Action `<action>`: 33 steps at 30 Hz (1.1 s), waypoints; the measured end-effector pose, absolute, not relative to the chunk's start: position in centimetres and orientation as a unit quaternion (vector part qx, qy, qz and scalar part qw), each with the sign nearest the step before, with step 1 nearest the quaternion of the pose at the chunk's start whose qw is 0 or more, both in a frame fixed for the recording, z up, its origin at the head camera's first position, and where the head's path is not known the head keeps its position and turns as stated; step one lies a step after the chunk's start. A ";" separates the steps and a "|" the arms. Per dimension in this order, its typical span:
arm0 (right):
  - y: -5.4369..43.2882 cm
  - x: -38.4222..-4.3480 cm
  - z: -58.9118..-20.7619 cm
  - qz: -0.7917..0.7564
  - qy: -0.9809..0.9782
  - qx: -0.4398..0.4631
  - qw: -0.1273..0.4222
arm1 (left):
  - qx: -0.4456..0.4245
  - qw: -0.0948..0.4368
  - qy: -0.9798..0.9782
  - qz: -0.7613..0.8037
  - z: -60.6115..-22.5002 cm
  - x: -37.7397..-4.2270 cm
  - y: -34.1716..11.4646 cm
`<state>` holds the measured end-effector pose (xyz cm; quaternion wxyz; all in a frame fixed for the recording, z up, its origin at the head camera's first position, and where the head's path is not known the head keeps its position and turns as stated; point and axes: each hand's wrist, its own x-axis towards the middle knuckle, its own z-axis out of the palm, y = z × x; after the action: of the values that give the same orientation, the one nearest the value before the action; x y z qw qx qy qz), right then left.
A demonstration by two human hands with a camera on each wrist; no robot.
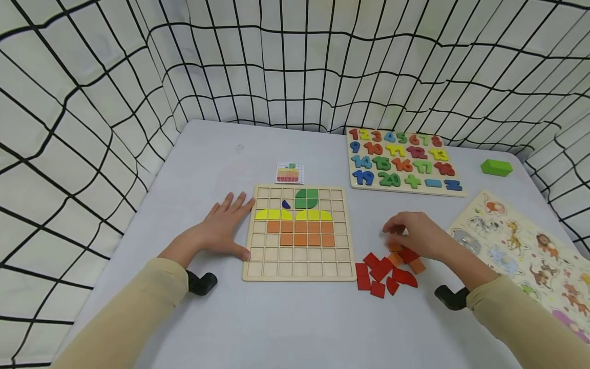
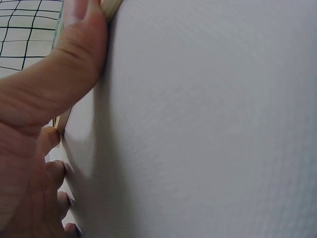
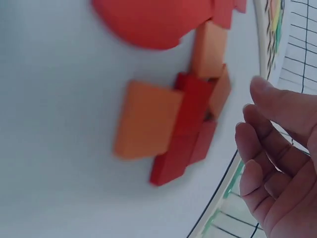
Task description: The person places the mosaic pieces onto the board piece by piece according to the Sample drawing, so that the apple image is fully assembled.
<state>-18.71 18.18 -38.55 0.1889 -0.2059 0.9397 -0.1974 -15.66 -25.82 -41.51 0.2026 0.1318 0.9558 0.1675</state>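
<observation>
A wooden grid board (image 1: pixel 299 264) lies flat, with green, dark blue, yellow and orange pieces set in its cells. My left hand (image 1: pixel 224 225) rests at the board's left edge, fingers spread, with thumb and index finger touching the edge. In the left wrist view the thumb (image 2: pixel 79 59) lies along the board's side. Right of the board is a loose pile of red pieces (image 1: pixel 380 268) and orange squares (image 3: pixel 148 119). Over its far side hovers my right hand (image 1: pixel 417 234), fingers loosely bent; in the right wrist view nothing shows between thumb and fingers.
A picture card (image 1: pixel 290 173) lies just beyond the board. At the back right are a number puzzle (image 1: pixel 401 159) and a green block (image 1: pixel 496 167). An animal puzzle (image 1: pixel 521 246) lies right, under the right forearm. Black netting (image 1: pixel 304 66) surrounds the table.
</observation>
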 end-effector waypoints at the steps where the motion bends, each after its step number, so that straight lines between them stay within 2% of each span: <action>1: 18.5 -18.6 -38.6 -0.196 0.938 -0.206 0.197 | 0.131 0.202 0.956 0.168 -41.5 -15.6 -25.9; 5: 19.1 -18.3 -39.3 -0.188 0.936 -0.212 0.210 | 0.129 0.203 0.955 0.172 -41.4 -15.5 -26.0; 14: 19.0 -17.9 -40.1 -0.200 0.938 -0.215 0.185 | 0.127 0.204 0.955 0.175 -41.6 -15.4 -26.2; 19: 18.2 -18.0 -39.2 -0.215 0.936 -0.223 0.167 | 0.129 0.207 0.954 0.173 -41.3 -15.4 -26.2; 25: 13.7 -18.9 -37.9 -0.235 0.929 -0.249 0.143 | 0.129 0.207 0.954 0.176 -40.9 -15.5 -26.1; 33: 4.7 -19.5 -38.2 -0.271 0.898 -0.301 0.170 | 0.129 0.206 0.954 0.175 -41.3 -15.5 -25.9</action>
<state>-19.45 4.70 -38.16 0.1701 -0.3010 0.8983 -0.2713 -15.49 -25.94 -41.33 0.2065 0.1286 0.9541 0.1747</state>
